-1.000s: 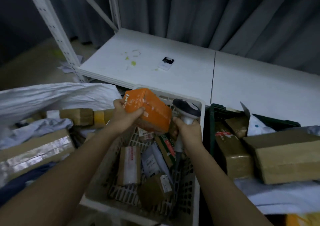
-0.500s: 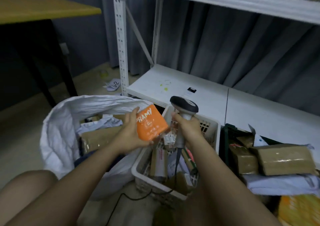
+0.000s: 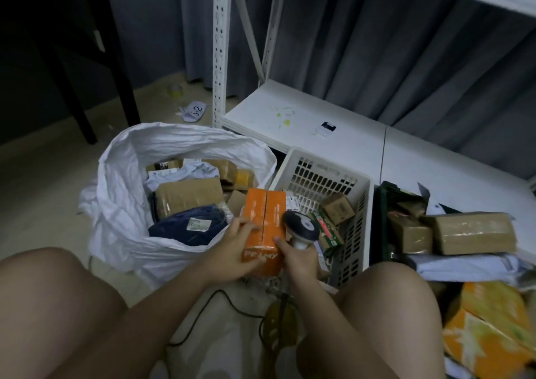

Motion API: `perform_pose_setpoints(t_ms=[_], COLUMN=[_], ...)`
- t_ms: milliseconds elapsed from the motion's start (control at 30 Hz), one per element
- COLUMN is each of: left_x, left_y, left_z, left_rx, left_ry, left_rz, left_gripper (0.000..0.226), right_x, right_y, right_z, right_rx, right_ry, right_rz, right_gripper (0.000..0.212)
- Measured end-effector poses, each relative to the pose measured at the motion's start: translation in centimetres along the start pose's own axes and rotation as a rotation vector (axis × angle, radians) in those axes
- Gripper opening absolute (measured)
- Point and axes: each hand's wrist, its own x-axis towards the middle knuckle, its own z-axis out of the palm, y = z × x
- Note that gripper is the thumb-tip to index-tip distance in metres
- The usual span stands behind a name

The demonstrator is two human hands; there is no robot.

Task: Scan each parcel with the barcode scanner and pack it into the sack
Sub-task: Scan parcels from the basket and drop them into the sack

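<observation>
sack (image 3: 121,193) left of basket (image 3: 359,193); shelf (image 3: 348,135) behind both

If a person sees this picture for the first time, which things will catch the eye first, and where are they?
The bright orange parcel at the centre stands out most; the left hand holds it, with the right hand beside it gripping the barcode scanner. To the left, the big white sack gapes open on the floor, already holding brown parcels. Just right of the hands stands a white basket with more parcels.
</observation>
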Motion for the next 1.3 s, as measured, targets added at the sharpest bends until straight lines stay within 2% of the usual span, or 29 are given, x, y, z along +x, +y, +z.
perform_pose_setpoints(t_ms=[100,233,333,500,633,800,900,1000,1067,1133,1300], left_x=[0.4,1.6,1.9,1.7,0.6,0.3,0.1,0.0,0.1,0.4,0.9], left_y=[-0.2,-0.6,-0.6,-1.7,-2.5,-3.0,-2.5,-3.0,-3.3,-3.0,-3.0], left_z=[0.4,0.7,1.0,0.0,-0.6,-1.1,-0.1,0.4,-0.1,-0.8,-2.4], left_rx=[-0.219,-0.235,-0.269,-0.37,-0.485,-0.602,-0.495,-0.455,-0.538,-0.652,-0.693], left_ry=[0.087,0.145,0.167,0.068,0.042,0.014,0.071,0.155,0.154,0.144,0.03], left_rz=[-0.22,-0.488,-0.576,-0.565,-0.546,-0.62,-0.674,-0.691,-0.658,-0.591,-0.523], left_gripper=[0.053,0.071,0.087,0.111,0.102,0.109,0.125,0.124,0.124,0.113,0.085], right_x=[0.0,0.6,0.8,1.8,1.6,1.6,1.4,1.8,2.2,2.8,3.5], right_y=[1.0,2.5,3.0,2.7,2.7,2.8,2.6,2.6,2.4,2.1,0.1], right_z=[0.0,0.1,0.1,-0.4,0.4,2.5,3.1,3.1,2.5,1.6,-0.1], right_rx=[0.055,0.006,0.031,-0.004,-0.014,-0.008,-0.062,-0.037,-0.022,0.004,0.054], right_ry=[0.009,-0.038,-0.07,-0.021,-0.163,-0.173,-0.207,-0.224,-0.207,-0.206,-0.189], right_rz=[0.051,0.082,0.08,0.039,0.017,-0.032,-0.082,-0.065,-0.057,-0.058,-0.14], right_gripper=[0.047,0.051,0.051,0.046,0.034,0.048,0.047,0.044,0.046,0.049,0.025])
